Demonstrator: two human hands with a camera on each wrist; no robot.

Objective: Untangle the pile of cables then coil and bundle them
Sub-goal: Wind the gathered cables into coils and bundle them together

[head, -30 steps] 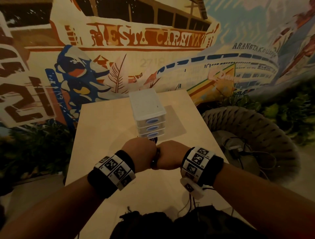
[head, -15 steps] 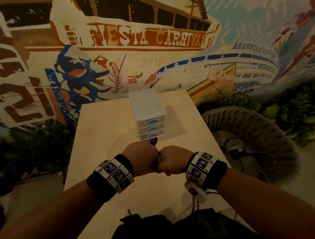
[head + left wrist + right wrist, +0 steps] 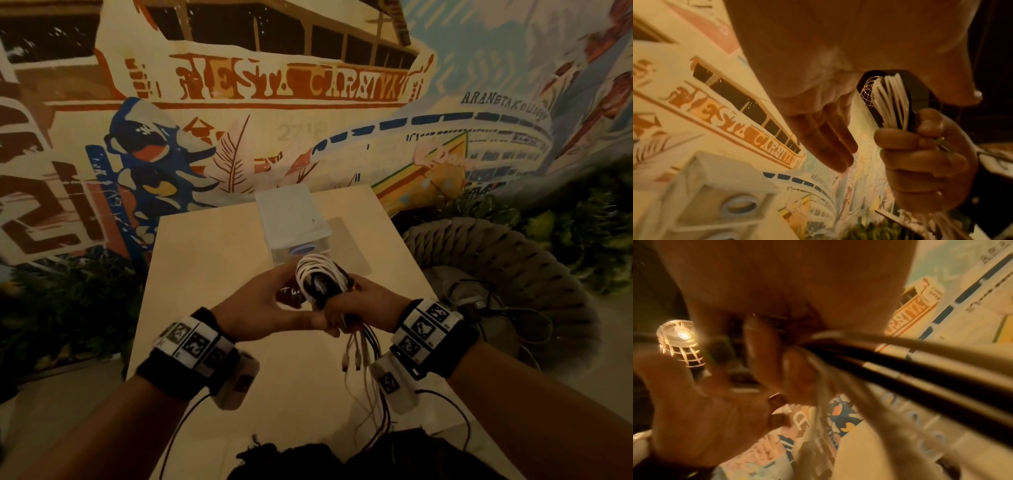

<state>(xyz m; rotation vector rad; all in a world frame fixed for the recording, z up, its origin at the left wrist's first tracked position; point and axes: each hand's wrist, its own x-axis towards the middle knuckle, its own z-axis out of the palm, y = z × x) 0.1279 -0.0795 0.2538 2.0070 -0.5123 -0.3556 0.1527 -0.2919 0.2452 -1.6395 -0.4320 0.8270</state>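
My right hand (image 3: pixel 363 303) grips a coiled bundle of white and black cables (image 3: pixel 318 275) upright over the table's middle. The white loops (image 3: pixel 891 100) stick up out of the fist (image 3: pixel 920 155). Several loose cable ends with plugs (image 3: pixel 356 356) hang below that hand and trail toward me. My left hand (image 3: pixel 270 301) lies palm up against the left side of the bundle, its fingers (image 3: pixel 830 146) straight and holding nothing. In the right wrist view the cables (image 3: pixel 910 360) run out of the fist across the frame, blurred.
A white three-drawer box (image 3: pixel 294 222) stands on the light wooden table (image 3: pixel 205 274) just beyond my hands. A woven round seat (image 3: pixel 507 274) with more wires in it sits to the right. A painted wall and plants ring the table.
Both hands were fists pressed knuckle to knuckle, backs up. Now they have turned over and risen, the coiled bundle shows, and the left hand has opened.
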